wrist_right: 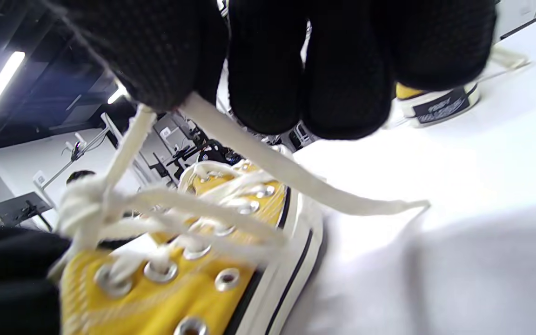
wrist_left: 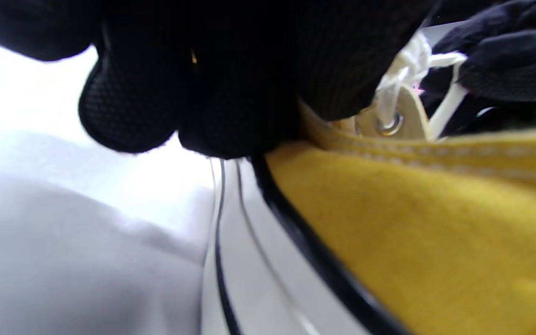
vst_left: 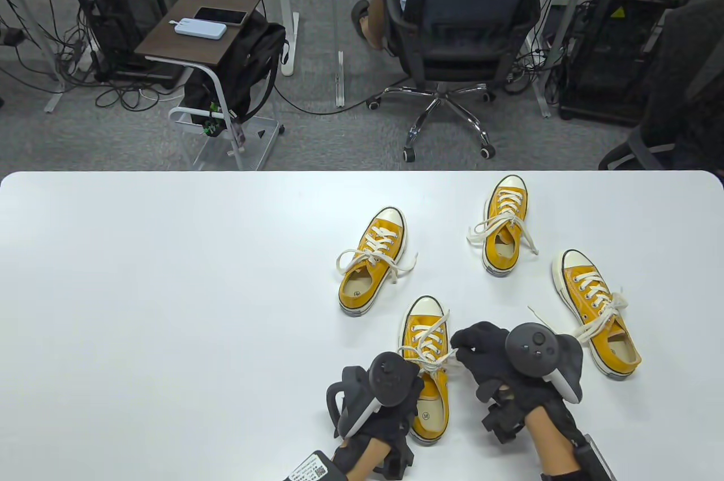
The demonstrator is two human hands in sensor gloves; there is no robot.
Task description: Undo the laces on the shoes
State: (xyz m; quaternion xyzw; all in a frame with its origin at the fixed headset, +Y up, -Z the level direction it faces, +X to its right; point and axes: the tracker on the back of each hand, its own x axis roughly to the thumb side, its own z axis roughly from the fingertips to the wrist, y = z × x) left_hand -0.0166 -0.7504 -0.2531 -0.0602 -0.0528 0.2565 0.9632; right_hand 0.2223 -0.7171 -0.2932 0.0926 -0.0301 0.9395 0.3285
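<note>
Where right hand (vst_left: 498,359) pinches — lace (wrist_right: 268,163), nearest shoe (vst_left: 428,385)

nearest shoe (vst_left: 431,368) heel side hidden under left hand (vst_left: 384,385), knot (wrist_right: 79,204) blurred

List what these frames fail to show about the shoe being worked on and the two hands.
- Nearest shoe: table view, left hand covers its left side.
- Knot: right wrist view, blurred; how loose, unclear.
- Left hand's grip: left wrist view, dark, blurred fingers.
- Right hand: tracker hides its back.

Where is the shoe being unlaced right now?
In the table view, the shoe sits at the near edge, right of centre, between the left hand and right hand.
</note>
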